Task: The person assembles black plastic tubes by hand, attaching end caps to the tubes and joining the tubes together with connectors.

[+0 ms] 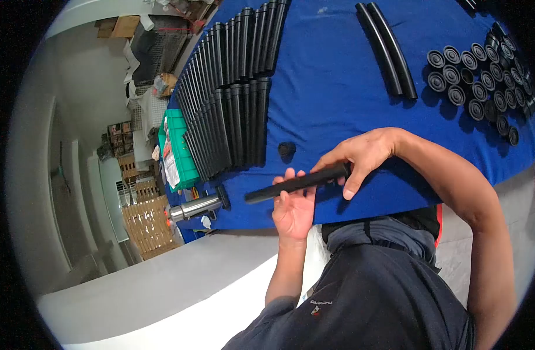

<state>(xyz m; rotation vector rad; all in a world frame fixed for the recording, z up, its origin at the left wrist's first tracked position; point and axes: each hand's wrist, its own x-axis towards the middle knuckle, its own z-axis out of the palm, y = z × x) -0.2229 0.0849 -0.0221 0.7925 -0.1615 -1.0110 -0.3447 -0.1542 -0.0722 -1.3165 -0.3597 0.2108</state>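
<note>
A black tube (296,185) slants over the near edge of the blue-covered table, its wider, cap-like end to the right. My left hand (295,213) is palm up under it, fingers behind the tube and thumb in front, supporting its middle. At the wider end, my right hand (363,154) holds the tube, with thumb and fingers on either side; part of that end is hidden. A small round black piece (286,150) lies on the cloth just beyond my hands.
Rows of black tubes (238,116) lie at left. Two longer black tubes (390,52) are farther back. Several round black caps (479,91) are grouped at right. Beside a green bin (188,157) sits a silver cylindrical tool (194,207) on the blue cloth (331,87).
</note>
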